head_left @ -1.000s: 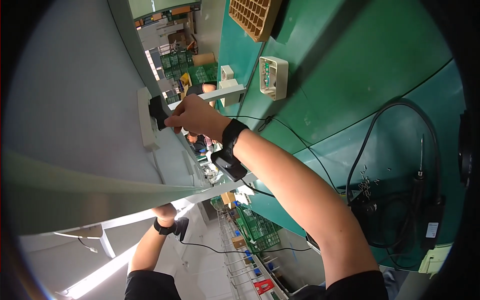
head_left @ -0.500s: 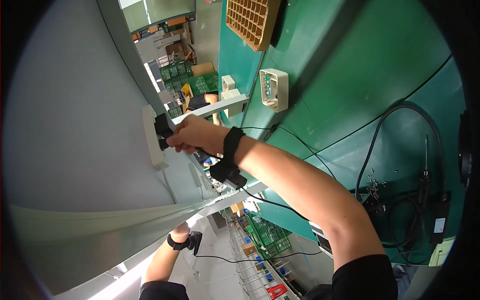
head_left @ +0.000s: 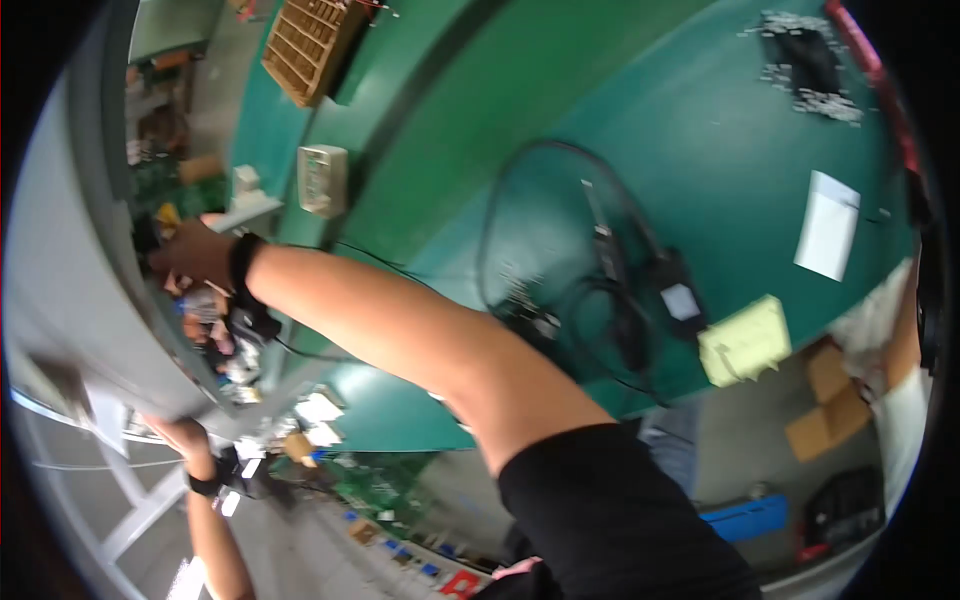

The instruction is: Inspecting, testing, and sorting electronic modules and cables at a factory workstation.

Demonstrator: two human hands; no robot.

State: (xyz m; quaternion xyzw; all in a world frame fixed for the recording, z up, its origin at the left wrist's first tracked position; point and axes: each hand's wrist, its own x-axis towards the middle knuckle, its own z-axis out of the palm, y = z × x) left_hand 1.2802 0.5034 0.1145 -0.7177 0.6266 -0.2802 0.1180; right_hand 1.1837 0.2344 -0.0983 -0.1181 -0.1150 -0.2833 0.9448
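Note:
My right hand (head_left: 203,254) reaches far to the left, beside the edge of the grey upright panel (head_left: 85,290). Its fingers are smeared by motion, and whether they hold anything does not show. A black band with a small black device (head_left: 254,322) hangs at that wrist, its cable running back to the bench. Low on the left, my left hand (head_left: 182,436) is raised against the panel's lower edge. Its fingers are blurred and partly hidden there. Nearest beyond my right hand, a cream plastic housing (head_left: 333,183) with a green circuit board inside stands on the bench.
On the green bench (head_left: 640,130) lie an electric screwdriver (head_left: 606,248), loose screws (head_left: 520,290), a black power adapter (head_left: 664,280), looped cable and a yellow-green sheet (head_left: 745,340). A compartment tray (head_left: 305,55) stands at the back. Another person's arm (head_left: 903,335) shows at the right rim.
The view has swung right, so bench things appear farther left. The white power strip and black plug at my right fingers have gone from sight. More of the bench's right side shows.

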